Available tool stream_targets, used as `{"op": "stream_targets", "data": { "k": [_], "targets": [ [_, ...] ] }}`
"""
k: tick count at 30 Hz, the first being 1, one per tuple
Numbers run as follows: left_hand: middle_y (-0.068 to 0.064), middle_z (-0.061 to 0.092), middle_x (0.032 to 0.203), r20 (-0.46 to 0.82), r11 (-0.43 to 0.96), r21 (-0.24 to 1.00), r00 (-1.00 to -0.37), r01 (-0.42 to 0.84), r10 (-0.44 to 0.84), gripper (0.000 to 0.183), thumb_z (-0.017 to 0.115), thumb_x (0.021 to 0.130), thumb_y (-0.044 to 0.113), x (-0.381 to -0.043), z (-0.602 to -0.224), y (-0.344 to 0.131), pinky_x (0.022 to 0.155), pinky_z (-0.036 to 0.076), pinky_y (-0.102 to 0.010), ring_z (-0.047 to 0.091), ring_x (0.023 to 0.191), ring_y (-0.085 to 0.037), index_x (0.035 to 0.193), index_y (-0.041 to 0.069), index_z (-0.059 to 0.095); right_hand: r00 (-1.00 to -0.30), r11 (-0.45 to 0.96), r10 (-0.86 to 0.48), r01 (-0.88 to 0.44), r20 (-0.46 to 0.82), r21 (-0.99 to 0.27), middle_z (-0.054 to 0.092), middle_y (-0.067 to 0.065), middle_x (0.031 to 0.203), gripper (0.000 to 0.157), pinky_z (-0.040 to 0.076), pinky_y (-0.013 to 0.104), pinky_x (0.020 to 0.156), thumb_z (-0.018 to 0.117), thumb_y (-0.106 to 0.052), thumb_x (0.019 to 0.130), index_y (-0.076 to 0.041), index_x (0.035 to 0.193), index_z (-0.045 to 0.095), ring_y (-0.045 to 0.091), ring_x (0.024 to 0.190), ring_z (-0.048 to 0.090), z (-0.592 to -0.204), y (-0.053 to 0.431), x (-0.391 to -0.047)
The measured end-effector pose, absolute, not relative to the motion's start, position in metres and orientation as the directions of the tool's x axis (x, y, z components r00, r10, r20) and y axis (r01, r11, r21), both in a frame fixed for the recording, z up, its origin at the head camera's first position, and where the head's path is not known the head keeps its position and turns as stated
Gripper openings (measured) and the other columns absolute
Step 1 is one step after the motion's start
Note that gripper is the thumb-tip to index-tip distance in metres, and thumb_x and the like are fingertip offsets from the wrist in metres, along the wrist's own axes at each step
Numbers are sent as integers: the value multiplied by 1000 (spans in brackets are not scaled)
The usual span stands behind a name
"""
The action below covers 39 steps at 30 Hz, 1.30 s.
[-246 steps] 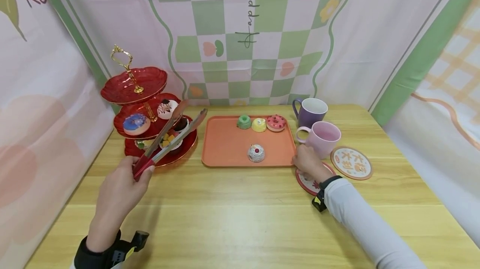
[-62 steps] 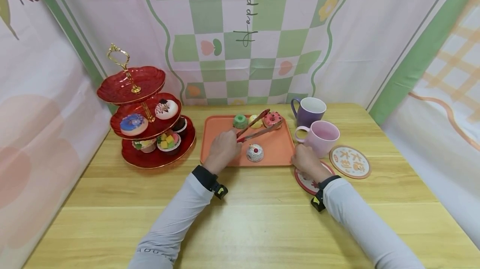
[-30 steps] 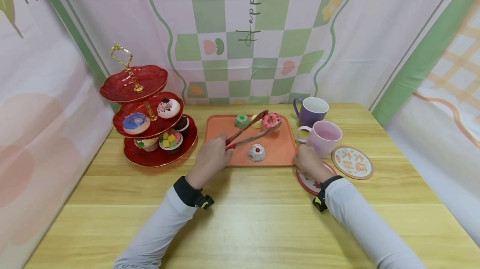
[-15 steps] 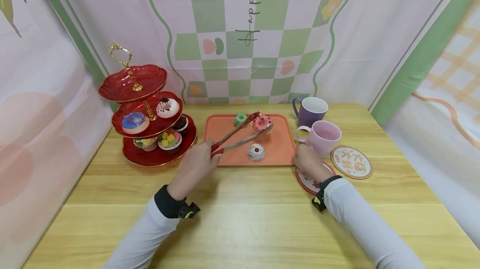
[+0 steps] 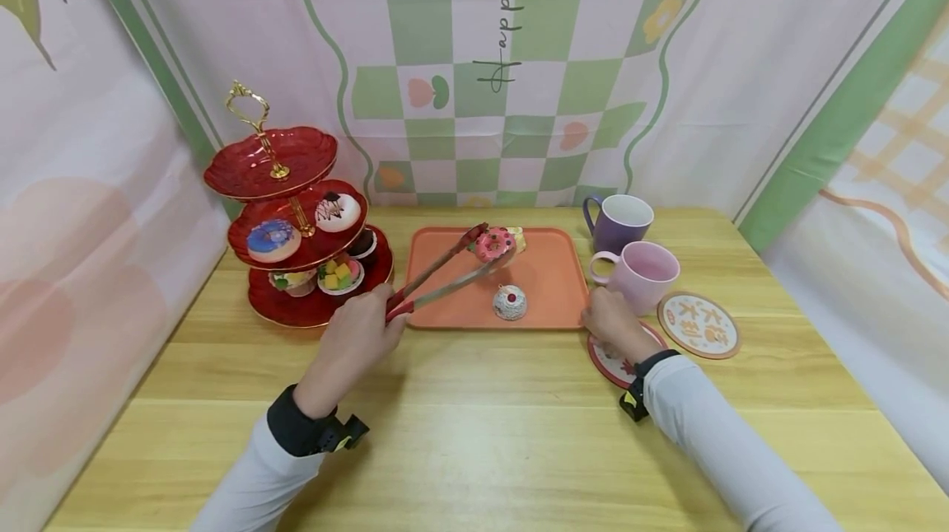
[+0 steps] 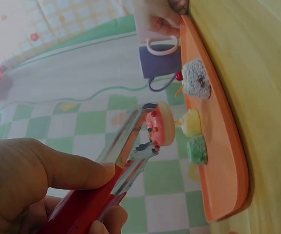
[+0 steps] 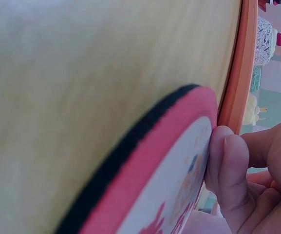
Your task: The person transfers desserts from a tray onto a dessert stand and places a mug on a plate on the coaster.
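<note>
My left hand (image 5: 359,334) grips red-handled metal tongs (image 5: 448,286). Their tips pinch a pink donut (image 5: 493,245) with dark dots, which the left wrist view shows raised off the orange tray (image 5: 552,289). On that tray sit a yellow mini cake (image 6: 193,122), a green ring-shaped cake (image 6: 197,149) and a white speckled cake with a cherry (image 5: 510,302). The donut mostly covers the green cake in the head view. My right hand (image 5: 615,324) pinches the tray's front right corner, over a red-rimmed coaster (image 5: 615,366).
A three-tier red stand (image 5: 270,163) rises on the left; donuts lie on its middle tier, cupcakes on the bottom one. To the tray's right stand a purple mug (image 5: 621,223) and a pink mug (image 5: 645,278), with an orange-lettered coaster (image 5: 698,324) beside them.
From the stand, my left hand moved the tongs to the tray and took up the pink donut from its back right. Hand and donut have since shifted left. The right hand keeps its place.
</note>
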<state>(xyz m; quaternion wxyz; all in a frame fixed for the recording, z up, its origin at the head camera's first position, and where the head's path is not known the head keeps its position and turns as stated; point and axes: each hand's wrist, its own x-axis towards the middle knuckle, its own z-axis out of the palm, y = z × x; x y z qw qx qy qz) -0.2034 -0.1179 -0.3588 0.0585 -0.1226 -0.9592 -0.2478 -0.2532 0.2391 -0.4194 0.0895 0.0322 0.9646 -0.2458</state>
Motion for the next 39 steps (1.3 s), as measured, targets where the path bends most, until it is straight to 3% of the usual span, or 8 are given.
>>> {"op": "stream_targets", "data": {
  "k": [3, 10, 28, 39],
  "targets": [
    [-7, 57, 73, 164, 848, 469, -968, 246, 191, 30, 73, 80, 18, -199, -356, -124, 48, 40, -29, 46, 54, -19, 100, 1, 59, -976, 864, 35, 138, -215, -484, 51, 11, 61, 13, 41, 28, 36, 44, -3, 88, 3, 82, 53, 18, 40, 51, -419, 239, -254],
    [-7, 58, 73, 188, 864, 446, -968, 234, 165, 30, 74, 80, 19, -190, -348, -139, 50, 41, -31, 47, 56, -20, 98, 0, 59, -989, 895, -7, 60, -150, -441, 50, 9, 61, 12, 41, 27, 40, 48, -2, 87, 2, 79, 54, 16, 42, 51, -421, 241, -256],
    [-8, 58, 74, 193, 868, 462, -976, 181, 101, 32, 70, 83, 20, -164, -333, -171, 50, 41, -31, 47, 57, -20, 103, -2, 58, -991, 917, -25, 29, -128, -398, 52, 11, 65, 12, 43, 29, 46, 50, -4, 87, 4, 81, 56, 19, 49, 53, -422, 242, -258],
    [-8, 52, 67, 239, 876, 460, -970, 147, 37, 35, 68, 85, 21, -148, -323, -190, 45, 34, -32, 44, 51, -20, 104, -5, 55, -982, 884, 15, 100, -186, -456, 52, 11, 64, 13, 41, 27, 37, 47, -4, 89, 3, 82, 55, 16, 41, 51, -421, 240, -256]
  ]
}}
